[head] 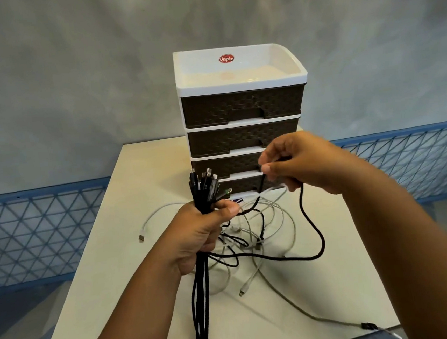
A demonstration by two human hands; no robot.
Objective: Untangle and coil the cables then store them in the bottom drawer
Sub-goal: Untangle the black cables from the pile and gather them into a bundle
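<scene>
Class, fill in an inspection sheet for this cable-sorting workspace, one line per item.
Surface: pale table, loose cables lying on it.
Job's things: drawer unit, visible drawers closed; bottom drawer partly hidden.
Clutter: nothing seen.
Grippers: left hand grips black cable bundle; right hand pinches one black cable.
Cables: white cables tangled on table.
Surroundings: grey wall, blue lattice railing.
</scene>
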